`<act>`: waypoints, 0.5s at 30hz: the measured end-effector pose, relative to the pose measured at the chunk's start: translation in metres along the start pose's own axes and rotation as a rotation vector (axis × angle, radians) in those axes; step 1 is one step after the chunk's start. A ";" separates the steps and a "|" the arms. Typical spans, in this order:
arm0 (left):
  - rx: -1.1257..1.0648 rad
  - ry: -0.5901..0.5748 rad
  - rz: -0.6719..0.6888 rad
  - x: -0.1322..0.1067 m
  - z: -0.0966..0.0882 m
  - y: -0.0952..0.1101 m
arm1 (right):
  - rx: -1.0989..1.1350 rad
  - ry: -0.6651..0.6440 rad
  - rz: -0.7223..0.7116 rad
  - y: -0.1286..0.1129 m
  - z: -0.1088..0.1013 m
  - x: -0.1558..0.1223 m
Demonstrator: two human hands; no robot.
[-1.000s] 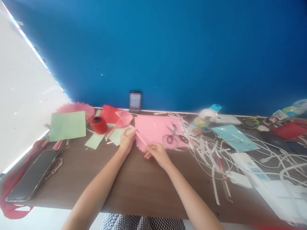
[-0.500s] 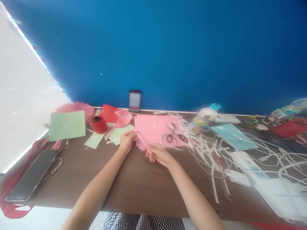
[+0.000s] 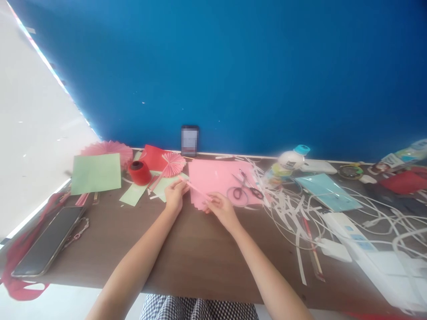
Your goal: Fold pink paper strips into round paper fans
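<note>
Both my hands pinch a narrow folded pink paper strip [image 3: 196, 190] above the brown table [image 3: 187, 253]. My left hand [image 3: 175, 195] grips its far left end, and my right hand [image 3: 220, 208] grips its near right end. The strip runs slantwise between them. Just behind lies a stack of pink paper sheets [image 3: 216, 178] with scissors [image 3: 243, 190] resting on it. A small pink pleated fan [image 3: 171, 164] and a red spool [image 3: 139, 172] lie to the left of my left hand.
A light green sheet [image 3: 96, 173], a larger pink fan [image 3: 108, 150] and a phone [image 3: 48, 242] lie at the left. A second phone [image 3: 189, 140] leans on the blue wall. White paper strips [image 3: 290, 209], a glue bottle [image 3: 288, 162], a light blue sheet [image 3: 325, 191] and cables fill the right.
My right hand has moved slightly up and back toward the pink sheets, and the strip now lies flatter between my hands. The left hand has barely shifted.
</note>
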State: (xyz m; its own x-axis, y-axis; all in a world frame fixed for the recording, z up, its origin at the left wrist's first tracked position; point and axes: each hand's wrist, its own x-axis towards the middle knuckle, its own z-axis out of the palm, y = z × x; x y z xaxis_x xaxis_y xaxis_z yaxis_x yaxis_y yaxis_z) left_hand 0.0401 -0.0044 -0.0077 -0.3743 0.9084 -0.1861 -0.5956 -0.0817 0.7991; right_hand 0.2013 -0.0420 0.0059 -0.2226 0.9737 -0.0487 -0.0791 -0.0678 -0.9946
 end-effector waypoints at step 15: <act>-0.059 -0.053 0.012 -0.010 0.005 -0.005 | 0.077 0.164 -0.075 0.005 0.003 0.005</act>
State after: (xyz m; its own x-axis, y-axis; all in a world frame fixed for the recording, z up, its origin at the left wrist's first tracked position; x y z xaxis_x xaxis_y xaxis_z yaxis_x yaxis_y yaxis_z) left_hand 0.0506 -0.0111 -0.0068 -0.3445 0.9275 -0.1453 -0.6325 -0.1149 0.7660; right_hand 0.1969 -0.0385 0.0007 -0.0527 0.9986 0.0045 -0.1652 -0.0042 -0.9863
